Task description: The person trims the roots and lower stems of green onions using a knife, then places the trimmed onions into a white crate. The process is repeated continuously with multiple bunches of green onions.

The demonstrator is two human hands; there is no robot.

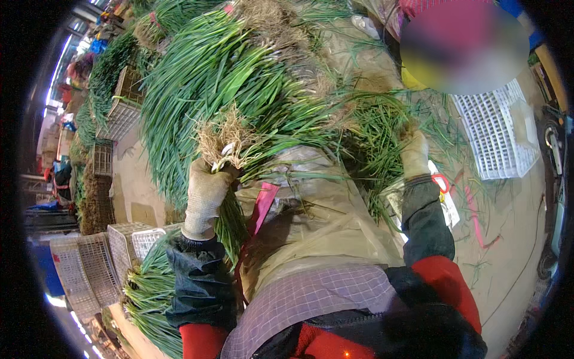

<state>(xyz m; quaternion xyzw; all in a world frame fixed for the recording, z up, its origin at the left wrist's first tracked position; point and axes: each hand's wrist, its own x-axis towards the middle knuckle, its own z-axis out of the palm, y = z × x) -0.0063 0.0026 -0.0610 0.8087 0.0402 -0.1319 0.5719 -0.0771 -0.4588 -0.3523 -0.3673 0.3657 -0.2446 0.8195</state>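
My left hand, in a pale knit glove, grips a small bunch of green onions with tan stringy roots pointing up. The bunch's green leaves hang below the fist. Beside it, a pink strip lies on the clear plastic sheet over my lap. My right hand, also gloved, is at the right edge of a heap of loose green trimmings; its fingertips are partly hidden there. Ahead of both hands spreads a large pile of green onions.
Red-handled scissors lie near my right wrist. A white plastic crate stands at the right, near another person. Pink ribbon trails on the floor. Stacked crates and more green onions are at the left.
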